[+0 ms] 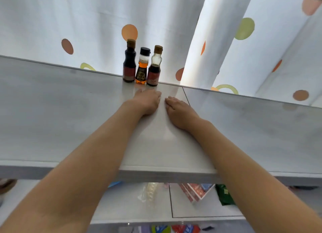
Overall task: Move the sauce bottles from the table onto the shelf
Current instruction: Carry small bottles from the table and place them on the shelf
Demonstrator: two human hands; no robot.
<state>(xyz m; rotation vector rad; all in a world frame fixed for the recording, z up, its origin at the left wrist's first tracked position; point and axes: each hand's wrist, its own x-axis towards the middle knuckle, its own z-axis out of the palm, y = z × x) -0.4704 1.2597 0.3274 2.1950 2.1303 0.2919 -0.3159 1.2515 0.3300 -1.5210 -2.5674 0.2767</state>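
Three sauce bottles stand upright in a row at the far edge of the white shelf (69, 114). The left one is a dark bottle (129, 61) with a brown cap. In the middle is an amber bottle (142, 67) with a black cap. On the right is a half-full clear bottle (154, 67) with a brown cap. My left hand (148, 101) rests palm down on the shelf just in front of the bottles, apart from them. My right hand (179, 110) lies flat beside it. Neither hand holds anything.
A white curtain (174, 23) with coloured dots hangs right behind the shelf. On a lower shelf (122, 201) lie a clear plastic pack (148, 192), red boxes (195, 191) and a green packet (224, 194). Coloured packets show at the bottom edge.
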